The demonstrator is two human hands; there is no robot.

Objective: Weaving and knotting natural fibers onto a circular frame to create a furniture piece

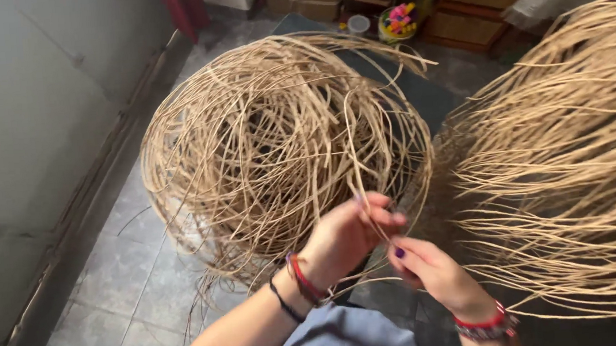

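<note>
Presently, the left hand (346, 236) pinches one cane strand (356, 154) rising from the loose coil (269, 139) on the floor (111, 283); the right hand (429, 266) closes on it lower down. Judged light, springy, prone to tangling; best held near the end.

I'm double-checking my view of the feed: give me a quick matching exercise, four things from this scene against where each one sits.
Things:
1. left hand
2. round coil of cane strands
3. fanned sheaf of strands
4. bowl of bright bits

Places:
A. right edge of view
B. far floor, top centre
C. pinching a strand at the coil's near rim
D. middle of the floor

Pairs: 1-C, 2-D, 3-A, 4-B
</note>
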